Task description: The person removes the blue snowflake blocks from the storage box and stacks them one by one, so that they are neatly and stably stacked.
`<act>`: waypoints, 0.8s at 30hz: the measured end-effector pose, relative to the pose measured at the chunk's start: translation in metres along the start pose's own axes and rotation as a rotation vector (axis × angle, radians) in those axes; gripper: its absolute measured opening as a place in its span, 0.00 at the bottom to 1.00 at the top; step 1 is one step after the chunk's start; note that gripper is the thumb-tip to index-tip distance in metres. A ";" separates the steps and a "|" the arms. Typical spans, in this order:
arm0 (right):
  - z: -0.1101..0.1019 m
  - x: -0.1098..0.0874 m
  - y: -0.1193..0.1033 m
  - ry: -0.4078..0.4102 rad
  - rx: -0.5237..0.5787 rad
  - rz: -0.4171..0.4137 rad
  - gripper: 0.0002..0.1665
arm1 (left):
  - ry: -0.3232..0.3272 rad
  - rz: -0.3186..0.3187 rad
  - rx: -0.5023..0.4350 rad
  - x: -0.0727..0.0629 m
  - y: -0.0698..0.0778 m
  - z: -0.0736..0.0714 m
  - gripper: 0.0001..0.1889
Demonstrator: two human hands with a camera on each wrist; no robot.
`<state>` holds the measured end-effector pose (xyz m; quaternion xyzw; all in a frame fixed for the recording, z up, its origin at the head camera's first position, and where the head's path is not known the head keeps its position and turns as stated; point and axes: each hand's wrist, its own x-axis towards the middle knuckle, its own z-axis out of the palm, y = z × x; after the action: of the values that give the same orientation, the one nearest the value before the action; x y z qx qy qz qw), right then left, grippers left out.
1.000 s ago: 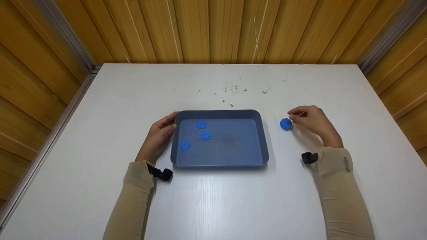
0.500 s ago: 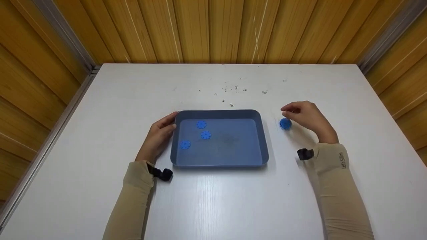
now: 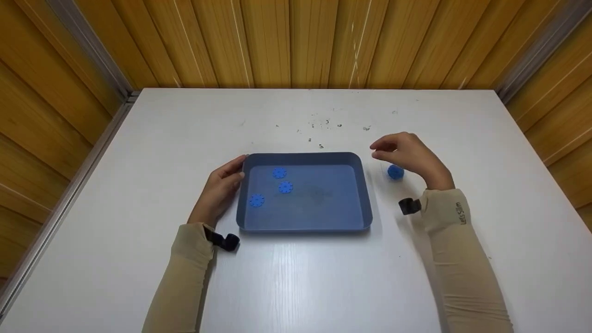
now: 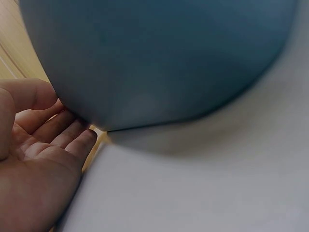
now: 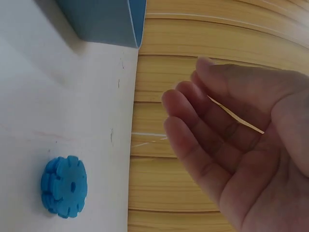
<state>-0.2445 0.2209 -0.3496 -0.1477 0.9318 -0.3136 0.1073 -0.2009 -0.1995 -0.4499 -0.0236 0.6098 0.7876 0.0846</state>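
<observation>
**Parts That Cannot Be Seen Fully**

In the left wrist view, some fingertips of the left hand (image 4: 38,157) are hidden by the tray (image 4: 145,63), which is blurred and cut off by the upper edge. In the right wrist view, the index finger of the right hand (image 5: 253,159) is mostly hidden behind the thumb. Dark marks (image 3: 339,125) on the bench (image 3: 296,282) are too small to identify.

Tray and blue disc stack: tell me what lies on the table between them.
Only bare, faintly marked white tabletop separates the tray from the blue disc stack; the head and right wrist views show it.
</observation>
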 end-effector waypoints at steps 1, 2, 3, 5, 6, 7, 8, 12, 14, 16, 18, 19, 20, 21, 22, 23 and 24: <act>0.001 0.001 -0.003 -0.003 -0.001 -0.006 0.19 | 0.000 -0.002 0.002 0.000 0.000 0.000 0.30; 0.002 0.003 -0.007 -0.009 -0.002 -0.014 0.18 | -0.001 -0.003 0.002 0.000 0.001 0.000 0.30; 0.003 0.004 -0.011 -0.017 -0.001 -0.024 0.18 | -0.001 -0.006 0.003 0.000 0.001 0.000 0.30; 0.006 0.007 -0.018 -0.034 0.001 -0.045 0.18 | 0.002 -0.009 0.006 -0.001 0.001 0.000 0.30; 0.007 0.008 -0.022 -0.044 0.006 -0.053 0.18 | 0.005 -0.010 0.012 -0.001 0.002 0.000 0.30; 0.009 0.010 -0.026 -0.055 0.007 -0.063 0.17 | 0.006 -0.009 0.017 -0.001 0.002 0.000 0.30; 0.011 0.012 -0.029 -0.066 0.006 -0.073 0.17 | 0.010 -0.010 0.018 -0.001 0.001 -0.001 0.29; 0.022 0.021 -0.046 -0.098 -0.012 -0.096 0.16 | 0.017 -0.009 0.021 -0.002 0.002 -0.002 0.29; 0.028 0.026 -0.054 -0.122 -0.033 -0.107 0.16 | 0.017 -0.009 0.008 -0.002 0.002 -0.003 0.29; 0.034 0.031 -0.061 -0.153 -0.043 -0.112 0.17 | 0.012 -0.007 -0.002 -0.002 0.002 -0.003 0.29; 0.040 0.035 -0.068 -0.185 -0.044 -0.116 0.17 | 0.015 -0.008 -0.006 -0.002 0.002 -0.003 0.29; 0.043 0.037 -0.070 -0.198 -0.041 -0.117 0.17 | 0.016 -0.009 -0.006 -0.002 0.002 -0.003 0.29; 0.046 0.039 -0.073 -0.210 -0.035 -0.117 0.17 | 0.018 -0.011 -0.005 -0.002 0.002 -0.003 0.29; 0.050 0.041 -0.075 -0.222 -0.029 -0.121 0.17 | 0.021 -0.013 -0.003 -0.001 0.002 -0.003 0.29; 0.053 0.043 -0.076 -0.230 -0.025 -0.127 0.17 | 0.021 -0.011 0.003 -0.001 0.002 -0.003 0.29; 0.056 0.045 -0.078 -0.237 -0.019 -0.132 0.17 | 0.019 -0.009 0.008 -0.001 0.002 -0.003 0.29; 0.059 0.047 -0.080 -0.244 -0.017 -0.144 0.17 | 0.016 -0.008 0.013 -0.001 0.002 -0.003 0.29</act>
<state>-0.2546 0.1117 -0.3511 -0.2523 0.9015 -0.2923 0.1956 -0.2002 -0.2028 -0.4490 -0.0319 0.6156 0.7831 0.0831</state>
